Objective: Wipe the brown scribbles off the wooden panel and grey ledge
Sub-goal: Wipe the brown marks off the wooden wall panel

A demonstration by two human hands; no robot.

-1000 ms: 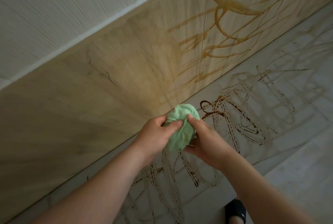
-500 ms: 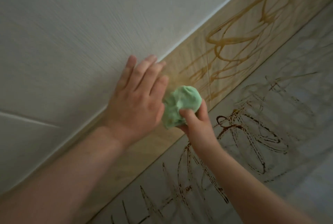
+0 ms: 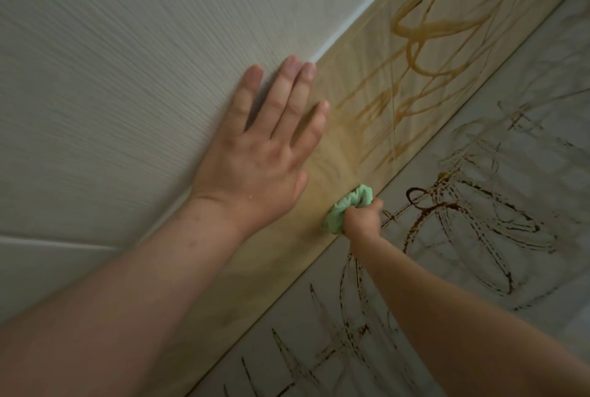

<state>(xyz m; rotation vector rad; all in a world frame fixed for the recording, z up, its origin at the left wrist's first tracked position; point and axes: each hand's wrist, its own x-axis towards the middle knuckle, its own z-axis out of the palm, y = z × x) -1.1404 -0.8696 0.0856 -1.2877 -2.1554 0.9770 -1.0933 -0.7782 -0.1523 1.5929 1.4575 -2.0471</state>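
Note:
A wooden panel [image 3: 287,256] runs diagonally from lower left to upper right, with brown scribbles [image 3: 440,45] on its upper right part. Below it lies the grey ledge [image 3: 526,173], covered in dark brown scribbles [image 3: 463,224]. My right hand [image 3: 362,219] grips a bunched green cloth [image 3: 349,206] and holds it against the panel just above the seam with the ledge. My left hand [image 3: 261,153] lies flat with straight fingers, across the white wall and the panel's upper edge, up and left of the cloth.
A white textured wall [image 3: 127,77] fills the upper left above the panel, with a thin white trim line [image 3: 360,18] along the panel's top. A faint seam [image 3: 57,243] crosses the wall at the left.
My left hand let go of the cloth and went flat onto the wall. My right hand carried the cloth up onto the panel, then down to just above the ledge seam.

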